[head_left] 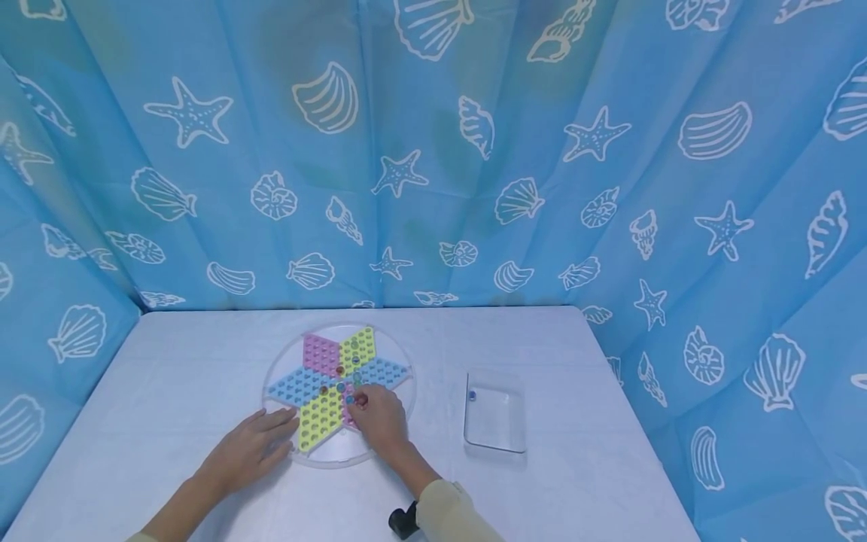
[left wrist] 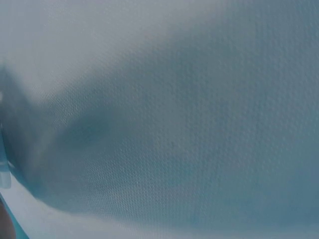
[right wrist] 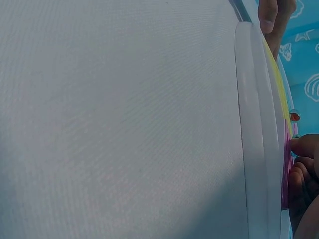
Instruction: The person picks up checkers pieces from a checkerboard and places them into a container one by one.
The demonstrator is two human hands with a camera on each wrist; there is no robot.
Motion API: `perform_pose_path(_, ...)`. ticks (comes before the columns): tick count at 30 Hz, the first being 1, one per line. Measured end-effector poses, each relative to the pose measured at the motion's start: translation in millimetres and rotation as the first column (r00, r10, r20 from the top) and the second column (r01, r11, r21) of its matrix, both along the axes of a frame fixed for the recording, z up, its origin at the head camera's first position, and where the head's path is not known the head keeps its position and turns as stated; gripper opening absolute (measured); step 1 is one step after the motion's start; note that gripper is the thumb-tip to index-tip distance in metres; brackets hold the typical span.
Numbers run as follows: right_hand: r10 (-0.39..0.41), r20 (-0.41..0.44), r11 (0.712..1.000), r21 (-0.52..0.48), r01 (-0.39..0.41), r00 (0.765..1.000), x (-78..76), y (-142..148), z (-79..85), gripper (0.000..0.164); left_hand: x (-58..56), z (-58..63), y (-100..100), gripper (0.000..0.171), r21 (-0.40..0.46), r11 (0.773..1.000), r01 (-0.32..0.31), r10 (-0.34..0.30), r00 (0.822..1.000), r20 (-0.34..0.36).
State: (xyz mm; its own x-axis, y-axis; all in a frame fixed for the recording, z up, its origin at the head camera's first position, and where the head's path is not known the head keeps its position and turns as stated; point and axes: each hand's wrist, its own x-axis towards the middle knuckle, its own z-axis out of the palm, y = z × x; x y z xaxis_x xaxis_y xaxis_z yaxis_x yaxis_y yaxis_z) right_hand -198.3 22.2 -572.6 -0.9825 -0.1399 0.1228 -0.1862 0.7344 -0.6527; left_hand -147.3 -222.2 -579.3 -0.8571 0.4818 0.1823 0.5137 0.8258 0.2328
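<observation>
A round Chinese checkers board [head_left: 287, 444], clear-rimmed with a pink, yellow and blue star, lies on the table. My right hand [head_left: 381, 421] is over its near pink point, fingers curled, pinching a small blue marble [head_left: 350, 400] at the fingertips. In the right wrist view the thumb and fingers [right wrist: 304, 147] are at the pink section, partly cut off. My left hand [head_left: 254, 448] rests at the board's left rim with fingers extended. Several marbles sit near the star's middle and far yellow point, among them a red marble [head_left: 340, 370] and a green marble [head_left: 357, 378].
To the right of the board stands a clear rectangular container [head_left: 496, 421] with one blue marble [head_left: 472, 395] inside. A white cloth [head_left: 183, 376] covers the table. Blue shell-print curtains [head_left: 420, 218] hang behind and beside it. The left wrist view shows mostly shadowed cloth.
</observation>
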Motion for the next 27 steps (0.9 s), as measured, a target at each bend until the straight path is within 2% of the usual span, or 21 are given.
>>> perform_pose_path(8, -0.013, 0.029, 1.0, -0.018, 0.014, 0.999, 0.9, -1.7, 0.2, 0.017, -0.6, 1.0, -0.5, 0.038, -0.013, 1.0, -0.011, 0.011, 0.998, 0.061)
perform_pose_path(18, -0.021, -0.031, 0.999, -0.049, 0.019, 0.999, 2.5, 0.1, -5.1, 0.016, -1.0, 1.9, 0.1, 0.038, -0.007, 1.0, -0.007, 0.007, 0.999, 0.049)
perform_pose_path(22, -0.014, -0.058, 0.996, -0.094, 0.009, 0.998, 4.0, 2.4, -7.6, 0.017, -0.8, 2.1, -0.4, 0.038, -0.011, 1.0, -0.012, 0.013, 0.998, 0.064)
perform_pose_path(27, -0.012, -0.117, 0.98, -0.2, -0.012, 0.993, 3.4, 7.6, -11.8, 0.015, -1.2, 2.8, -0.4, 0.039, -0.019, 1.0, -0.011, 0.013, 0.997, 0.081)
